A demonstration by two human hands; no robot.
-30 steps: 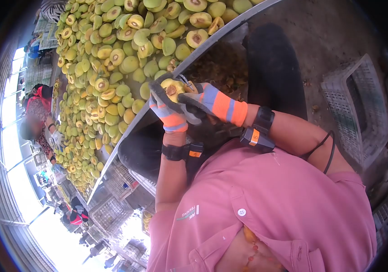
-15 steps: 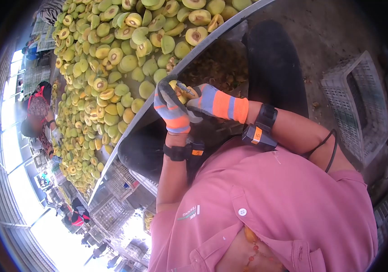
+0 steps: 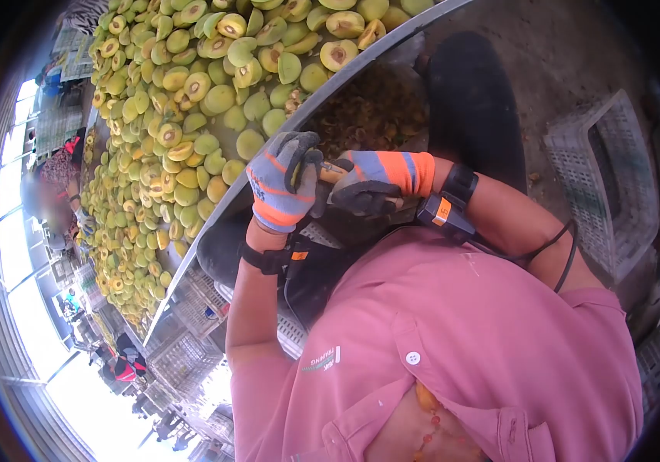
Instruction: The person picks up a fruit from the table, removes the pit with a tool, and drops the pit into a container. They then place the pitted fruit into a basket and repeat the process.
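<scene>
My left hand [image 3: 282,181], in a grey-and-orange striped glove with dark fingertips, is closed at the rim of the fruit table. Its curled fingers hide whatever they hold. Close against it, my right hand [image 3: 380,181], in a matching glove, is closed around a tan-handled tool [image 3: 333,171]. Part of this tool shows between the hands, and what looks like its handle end pokes out below the right fist; its working end is hidden. Beyond my hands lie many halved yellow-green peaches [image 3: 218,100], several with brown stones or hollows in their cut faces.
The table's pale metal rim [image 3: 299,115] runs diagonally past my hands. Fruit scraps [image 3: 376,108] lie below it near my dark-trousered leg [image 3: 472,100]. A white plastic crate [image 3: 603,185] stands at right. Other crates [image 3: 187,354] and a co-worker [image 3: 56,185] are at left.
My left hand has shifted left and closed further, hiding the yellow fruit piece that showed between the hands. My right fist has turned, and the tool's tan part now shows.
</scene>
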